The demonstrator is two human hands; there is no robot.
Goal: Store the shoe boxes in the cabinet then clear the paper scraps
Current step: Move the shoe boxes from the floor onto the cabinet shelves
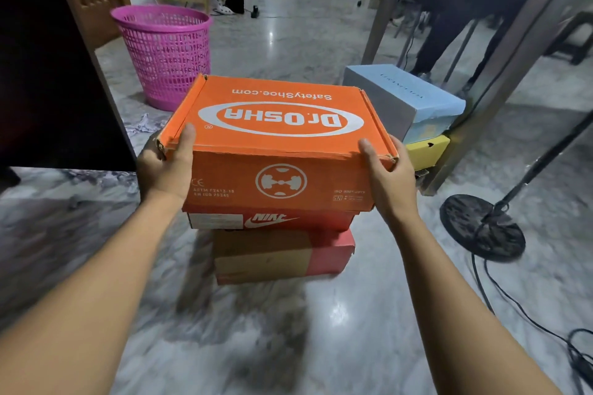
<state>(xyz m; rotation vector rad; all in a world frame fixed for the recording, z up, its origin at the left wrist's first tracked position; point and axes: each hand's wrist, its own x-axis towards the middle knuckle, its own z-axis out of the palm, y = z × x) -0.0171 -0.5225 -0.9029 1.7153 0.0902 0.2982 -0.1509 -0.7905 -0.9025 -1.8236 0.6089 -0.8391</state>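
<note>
Now left hand [167, 170], right hand [388, 173] grip orange box [282, 125]; long axis crosswise, logo inverted.

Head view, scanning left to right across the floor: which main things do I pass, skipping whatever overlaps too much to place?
pink basket → orange box on top of the stack → blue box → round black stand base
</note>
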